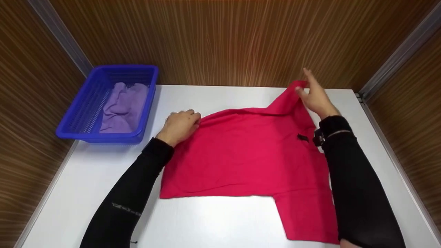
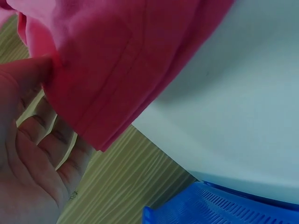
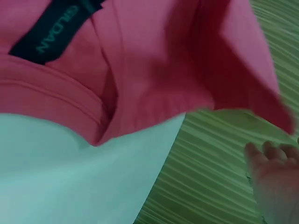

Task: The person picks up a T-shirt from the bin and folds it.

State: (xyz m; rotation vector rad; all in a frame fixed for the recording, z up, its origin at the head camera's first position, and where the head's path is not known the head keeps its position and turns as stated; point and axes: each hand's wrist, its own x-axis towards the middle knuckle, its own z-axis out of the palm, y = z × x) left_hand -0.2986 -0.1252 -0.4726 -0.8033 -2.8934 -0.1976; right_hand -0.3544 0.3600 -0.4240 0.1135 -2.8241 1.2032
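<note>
A red T-shirt [image 1: 237,151] lies spread sideways on the white table, its collar toward the right and one sleeve [image 1: 310,220] toward the near edge. At its far left corner, my left hand [image 1: 181,125] pinches the hem; the left wrist view shows the thumb over the cloth [image 2: 107,79] and fingers beneath. The far sleeve [image 1: 289,96] stands lifted beside my right hand [image 1: 317,98], whose fingers are extended with the thumb apart. In the right wrist view, that hand [image 3: 278,186] appears just below the blurred sleeve tip. A black neck label [image 3: 56,35] reads GILDAN.
A blue plastic basket [image 1: 63,132] stands at the far left of the table, with a crumpled lilac cloth [image 1: 124,106] inside. Wood-grain panels [image 1: 227,41] rise behind and at both sides of the white table [image 1: 206,224].
</note>
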